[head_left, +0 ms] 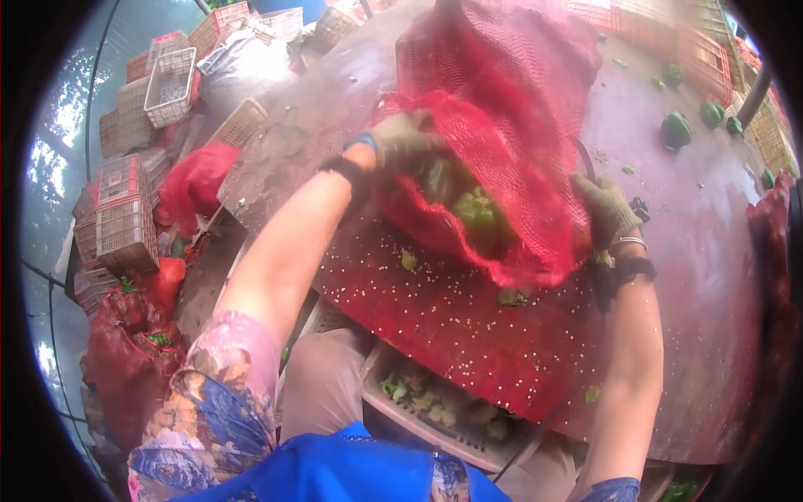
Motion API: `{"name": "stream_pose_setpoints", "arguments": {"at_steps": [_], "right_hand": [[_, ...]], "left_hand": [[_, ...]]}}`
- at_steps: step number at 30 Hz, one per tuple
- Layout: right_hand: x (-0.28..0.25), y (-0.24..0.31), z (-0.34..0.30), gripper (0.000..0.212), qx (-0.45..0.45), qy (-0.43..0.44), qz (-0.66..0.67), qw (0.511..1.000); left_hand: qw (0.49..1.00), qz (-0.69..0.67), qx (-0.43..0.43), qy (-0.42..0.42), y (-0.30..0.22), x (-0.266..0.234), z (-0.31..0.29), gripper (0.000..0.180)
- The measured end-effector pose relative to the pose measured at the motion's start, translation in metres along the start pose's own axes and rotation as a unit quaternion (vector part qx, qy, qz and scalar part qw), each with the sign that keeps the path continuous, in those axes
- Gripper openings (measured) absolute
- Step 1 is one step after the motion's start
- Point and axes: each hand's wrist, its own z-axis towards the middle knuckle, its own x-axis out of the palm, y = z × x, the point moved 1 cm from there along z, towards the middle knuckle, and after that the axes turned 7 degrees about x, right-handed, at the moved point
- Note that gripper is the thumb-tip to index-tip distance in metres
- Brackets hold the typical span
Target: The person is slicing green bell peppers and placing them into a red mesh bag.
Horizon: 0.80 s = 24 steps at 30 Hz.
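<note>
A red mesh bag [510, 151] lies across the table, its mouth open towards me. Inside the mouth sit green bell peppers [478, 209], partly covered by the netting. My left hand [406, 140], in a pale glove, is closed on the upper left rim of the mouth. My right hand [609, 207], gloved too, grips the bag's right edge with its fingers curled, though blur hides the fingertips. A thin dark curved strip [584, 155] rises beside the right hand; what it is I cannot tell.
Seeds and leaf scraps dot the red table [468, 343]. Several loose green peppers [676, 130] lie at the far right. A crate of green trimmings [443, 406] stands below the near edge. Stacked plastic crates [125, 226] and filled red mesh bags [130, 360] are at left.
</note>
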Motion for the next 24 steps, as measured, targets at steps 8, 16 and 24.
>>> {"name": "stream_pose_setpoints", "arguments": {"at_steps": [8,16,24], "right_hand": [[0.053,0.013,-0.101,0.064,-0.192,-0.145,-0.153,0.959],[0.049,-0.076,-0.094,0.013,-0.234,-0.238,-0.452,0.827],[0.013,-0.047,-0.118,0.030,-0.049,-0.259,-0.243,0.934]], "left_hand": [[0.929,0.334,0.157,-0.015,-0.016,0.068,-0.060,0.052],[0.958,0.266,0.023,0.103,-0.058,0.103,-0.091,0.076],[0.918,0.338,0.205,-0.026,-0.056,0.108,-0.082,0.086]]}}
